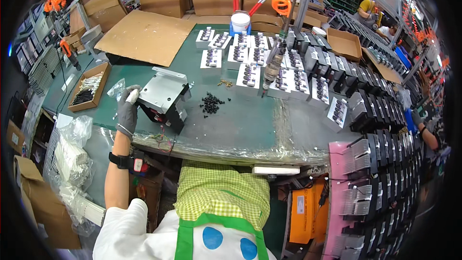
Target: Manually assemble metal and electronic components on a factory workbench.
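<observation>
My left hand, in a grey glove, is closed on the left edge of a silver metal housing with dark parts and thin wires under it. The housing stands tilted near the front of the green bench, and my fingertips lie at its upper left corner. My right hand does not show. A pile of small black screws lies to the right of the housing, with a few brass-coloured pieces behind it. Further right a power screwdriver hangs upright, with no hand on it.
Rows of white boxy units with black terminals fill the back right. Many black finned units line the right side. A cardboard box of cables and a flat cardboard sheet lie left. A co-worker's gloved hand shows far right.
</observation>
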Action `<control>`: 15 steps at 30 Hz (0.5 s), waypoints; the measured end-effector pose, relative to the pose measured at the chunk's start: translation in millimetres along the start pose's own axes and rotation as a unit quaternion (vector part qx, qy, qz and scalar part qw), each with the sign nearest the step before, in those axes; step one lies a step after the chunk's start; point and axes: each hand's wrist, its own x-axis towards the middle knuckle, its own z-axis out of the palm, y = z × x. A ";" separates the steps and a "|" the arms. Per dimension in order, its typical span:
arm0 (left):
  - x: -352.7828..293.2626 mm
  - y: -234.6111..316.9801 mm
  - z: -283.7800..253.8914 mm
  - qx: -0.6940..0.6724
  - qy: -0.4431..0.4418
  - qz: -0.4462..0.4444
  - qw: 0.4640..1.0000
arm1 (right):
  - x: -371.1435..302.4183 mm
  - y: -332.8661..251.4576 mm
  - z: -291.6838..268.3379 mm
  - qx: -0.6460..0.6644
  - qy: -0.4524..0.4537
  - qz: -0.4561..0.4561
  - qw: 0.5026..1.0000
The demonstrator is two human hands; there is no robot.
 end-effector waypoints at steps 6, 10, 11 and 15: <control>2.2 -4.3 11.1 -0.063 0.012 -0.001 0.998 | -98.7 -20.0 -77.6 -0.034 -0.039 0.036 0.998; 0.0 -12.9 8.5 -0.050 -0.004 0.017 0.999 | -163.5 -36.8 -130.5 -0.053 -0.056 0.069 0.995; -4.5 -9.3 11.0 -0.071 0.010 0.022 0.997 | -177.9 -40.1 -141.9 -0.058 -0.060 0.078 0.993; -7.0 -19.3 5.6 -0.106 0.034 0.015 0.994 | -235.4 -64.6 -182.6 -0.084 -0.076 0.132 0.985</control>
